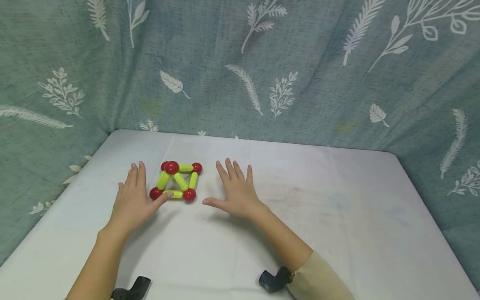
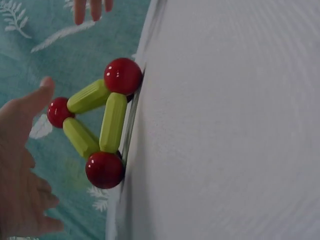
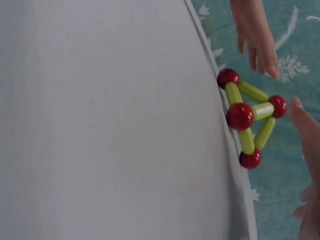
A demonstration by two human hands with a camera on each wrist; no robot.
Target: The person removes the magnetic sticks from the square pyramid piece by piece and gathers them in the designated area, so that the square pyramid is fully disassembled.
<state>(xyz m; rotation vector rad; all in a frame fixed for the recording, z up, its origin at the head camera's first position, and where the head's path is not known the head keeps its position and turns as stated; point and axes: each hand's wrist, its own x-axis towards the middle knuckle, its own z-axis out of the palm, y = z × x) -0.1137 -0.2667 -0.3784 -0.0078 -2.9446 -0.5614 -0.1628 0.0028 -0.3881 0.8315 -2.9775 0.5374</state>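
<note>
2 wrist mounts (image 1: pixel 275 281); 2 hands, left (image 1: pixel 131 204) and right (image 1: pixel 241 196), spread wide; 5 red balls (image 1: pixel 171 167); 5 green rods (image 1: pixel 181 182) visible

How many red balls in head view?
5 red balls on the structure: two overlapping back left, one back right, one front left, one front right. Others may be hidden.

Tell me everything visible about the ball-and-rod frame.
The frame joins five visible glossy red balls with ridged lime rods, seemingly plastic. It looks pyramid-like, one ball raised. It rests on the white table, left of centre in the head view, between the left hand and right hand. Neither grips it; left thumb contact is unclear.
</note>
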